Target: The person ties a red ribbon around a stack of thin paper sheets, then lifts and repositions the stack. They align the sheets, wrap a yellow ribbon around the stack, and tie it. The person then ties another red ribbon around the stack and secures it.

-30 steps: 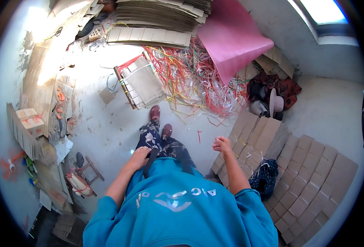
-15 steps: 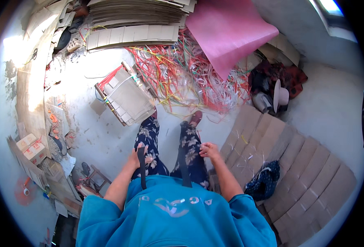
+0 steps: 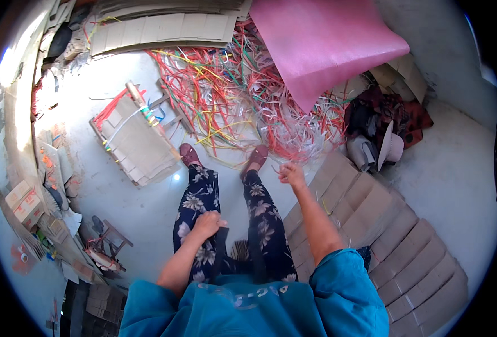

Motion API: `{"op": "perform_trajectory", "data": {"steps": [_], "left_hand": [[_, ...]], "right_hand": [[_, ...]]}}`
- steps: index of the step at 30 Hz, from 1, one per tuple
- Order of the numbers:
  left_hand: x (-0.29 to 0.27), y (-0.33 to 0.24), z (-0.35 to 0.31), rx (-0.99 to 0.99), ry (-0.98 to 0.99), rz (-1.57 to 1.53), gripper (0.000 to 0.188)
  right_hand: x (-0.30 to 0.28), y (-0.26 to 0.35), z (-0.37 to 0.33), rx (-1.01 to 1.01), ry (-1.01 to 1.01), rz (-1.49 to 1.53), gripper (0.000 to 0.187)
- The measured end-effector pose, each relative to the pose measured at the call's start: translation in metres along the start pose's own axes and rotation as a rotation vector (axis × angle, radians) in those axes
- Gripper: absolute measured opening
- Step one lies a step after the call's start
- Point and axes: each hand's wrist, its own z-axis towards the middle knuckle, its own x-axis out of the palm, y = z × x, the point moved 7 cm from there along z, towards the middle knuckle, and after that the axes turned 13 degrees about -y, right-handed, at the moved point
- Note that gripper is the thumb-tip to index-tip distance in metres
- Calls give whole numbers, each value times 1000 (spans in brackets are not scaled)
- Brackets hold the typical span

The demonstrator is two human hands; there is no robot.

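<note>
My left hand point(image 3: 208, 223) is closed above my left thigh, beside a dark strap point(image 3: 219, 250) hanging from my front. Its fingers are mostly turned under, so anything inside is hidden. Farther forward and to the right, my right hand point(image 3: 291, 174) is closed in a pinch. A short thin thing pokes out from its fingertips, too small to name. Ahead on the left lies a bundle of flat cardboard pieces point(image 3: 139, 137) in a wooden frame, with a white strap across it and a pole point(image 3: 137, 96) wound with coloured tape along one side.
Tangled red, white and yellow plastic strapping point(image 3: 231, 106) covers the floor ahead. Behind it are stacked cardboard sheets point(image 3: 164, 31) and a pink sheet point(image 3: 321, 42). Bundled cardboard point(image 3: 366, 208) stands at right, near a pale hat point(image 3: 391, 147). A small wooden stool point(image 3: 113, 238) sits at left.
My right hand has reached forward, and my left hand has moved slightly right and down in the picture. Both shoes now show fully. The strapped cardboard bundle appears farther left as the view shifts.
</note>
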Motion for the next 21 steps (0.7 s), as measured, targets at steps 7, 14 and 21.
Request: {"op": "perform_trajectory", "data": {"steps": [7, 14, 21], "left_hand": [[-13, -43, 89, 132, -161, -185, 23], [-38, -35, 154, 75, -306, -367, 26], [-45, -27, 171, 59, -316, -441, 30]], "right_hand": [[-57, 28, 143, -599, -453, -546, 30], [-22, 41, 245, -548, -289, -893, 49], [-20, 33, 272, -682, -391, -787, 38]]}}
